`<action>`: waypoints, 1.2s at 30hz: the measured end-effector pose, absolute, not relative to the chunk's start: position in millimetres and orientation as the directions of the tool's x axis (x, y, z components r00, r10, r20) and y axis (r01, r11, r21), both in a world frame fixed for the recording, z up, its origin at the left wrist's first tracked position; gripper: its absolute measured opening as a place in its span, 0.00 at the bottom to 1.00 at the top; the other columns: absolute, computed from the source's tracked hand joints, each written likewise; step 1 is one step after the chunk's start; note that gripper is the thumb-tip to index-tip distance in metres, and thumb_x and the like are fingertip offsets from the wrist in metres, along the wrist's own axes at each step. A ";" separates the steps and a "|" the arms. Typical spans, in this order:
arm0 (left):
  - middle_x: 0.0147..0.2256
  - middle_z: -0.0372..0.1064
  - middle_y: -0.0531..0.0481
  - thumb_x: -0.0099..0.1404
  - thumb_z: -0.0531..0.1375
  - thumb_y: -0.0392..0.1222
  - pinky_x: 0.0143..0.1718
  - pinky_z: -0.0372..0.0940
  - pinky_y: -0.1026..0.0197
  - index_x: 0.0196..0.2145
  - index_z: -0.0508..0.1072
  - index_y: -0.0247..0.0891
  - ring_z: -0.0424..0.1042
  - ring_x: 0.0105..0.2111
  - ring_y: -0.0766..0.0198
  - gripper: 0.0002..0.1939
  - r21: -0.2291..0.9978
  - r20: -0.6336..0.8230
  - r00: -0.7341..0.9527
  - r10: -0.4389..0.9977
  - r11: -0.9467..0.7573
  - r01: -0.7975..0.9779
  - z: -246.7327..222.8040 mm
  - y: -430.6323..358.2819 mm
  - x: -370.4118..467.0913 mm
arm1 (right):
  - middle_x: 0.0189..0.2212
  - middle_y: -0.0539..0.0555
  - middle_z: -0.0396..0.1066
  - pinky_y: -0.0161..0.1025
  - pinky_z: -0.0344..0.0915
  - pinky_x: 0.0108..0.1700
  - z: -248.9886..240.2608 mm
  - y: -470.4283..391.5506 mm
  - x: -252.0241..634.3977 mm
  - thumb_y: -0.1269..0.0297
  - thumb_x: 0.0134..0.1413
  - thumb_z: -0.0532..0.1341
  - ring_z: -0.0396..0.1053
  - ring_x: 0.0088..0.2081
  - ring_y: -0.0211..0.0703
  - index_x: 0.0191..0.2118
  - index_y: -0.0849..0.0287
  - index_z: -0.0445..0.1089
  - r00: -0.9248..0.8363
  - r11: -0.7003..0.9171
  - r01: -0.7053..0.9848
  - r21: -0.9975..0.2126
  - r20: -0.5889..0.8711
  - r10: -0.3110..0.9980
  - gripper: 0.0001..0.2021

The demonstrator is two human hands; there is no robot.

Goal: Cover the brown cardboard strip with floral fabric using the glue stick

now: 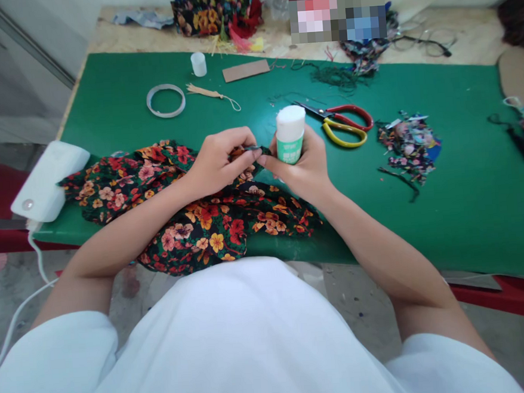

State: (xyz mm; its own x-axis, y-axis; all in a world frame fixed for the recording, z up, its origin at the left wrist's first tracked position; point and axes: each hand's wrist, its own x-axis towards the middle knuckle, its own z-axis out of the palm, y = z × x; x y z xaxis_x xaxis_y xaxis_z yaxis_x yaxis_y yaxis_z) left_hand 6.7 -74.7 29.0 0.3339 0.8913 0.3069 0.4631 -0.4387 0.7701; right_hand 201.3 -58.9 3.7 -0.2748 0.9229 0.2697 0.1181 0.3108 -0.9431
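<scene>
Dark fabric with red, yellow and pink flowers (217, 241) lies bunched along the table's near edge. My left hand (223, 160) is closed on a dark edge of it, pinching between thumb and finger. Upright in my right hand (304, 163) is a white glue stick with a green label (291, 125); the fingers wrap round it. The right thumb tip also meets the fabric edge beside the left thumb. Fingers hide most of the pinched edge. Just beyond the right hand lie scissors with one red and one yellow handle (344, 125), blades spread slightly.
On the green mat (469, 206) are a tape roll (165, 101), a white cap (198, 64), a beige tassel (205, 91), a brown strip (246, 70), dark threads (337, 76) and fabric scraps (411, 147). A white corded box (50, 181) sits at the left edge.
</scene>
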 end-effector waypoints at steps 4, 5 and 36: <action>0.26 0.70 0.49 0.72 0.57 0.62 0.37 0.65 0.57 0.28 0.70 0.41 0.69 0.31 0.61 0.24 0.763 0.317 0.324 0.891 -0.442 0.471 28.5 -73.9 5.4 | 0.30 0.48 0.67 0.46 0.76 0.37 2.9 -60.4 201.1 0.47 0.47 0.77 0.71 0.35 0.44 0.34 0.51 0.63 -0.290 0.337 0.153 -0.929 0.284 0.914 0.24; 0.26 0.70 0.50 0.71 0.57 0.63 0.38 0.65 0.57 0.28 0.70 0.41 0.69 0.32 0.61 0.24 0.765 0.316 0.323 0.892 -0.441 0.469 28.7 -73.8 5.0 | 0.30 0.48 0.67 0.47 0.76 0.38 2.6 -60.5 201.3 0.46 0.46 0.77 0.71 0.35 0.44 0.34 0.51 0.63 -0.295 0.344 0.154 -0.926 0.289 0.911 0.24; 0.25 0.71 0.52 0.71 0.56 0.67 0.33 0.60 0.61 0.28 0.71 0.39 0.67 0.28 0.66 0.28 0.788 0.250 0.319 0.914 -0.384 0.482 21.7 -72.5 9.7 | 0.27 0.45 0.64 0.40 0.72 0.30 -2.9 -50.0 205.5 0.56 0.43 0.78 0.67 0.29 0.38 0.34 0.52 0.61 -0.242 0.245 0.067 -0.967 0.222 0.944 0.24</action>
State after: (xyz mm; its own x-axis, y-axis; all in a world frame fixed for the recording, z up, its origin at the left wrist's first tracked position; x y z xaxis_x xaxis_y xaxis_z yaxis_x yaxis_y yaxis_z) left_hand 9.7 -72.5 21.7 0.3190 0.9142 0.2501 0.4819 -0.3837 0.7877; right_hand 205.5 -50.0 -2.9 -0.2421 0.9444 0.2224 0.0671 0.2449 -0.9672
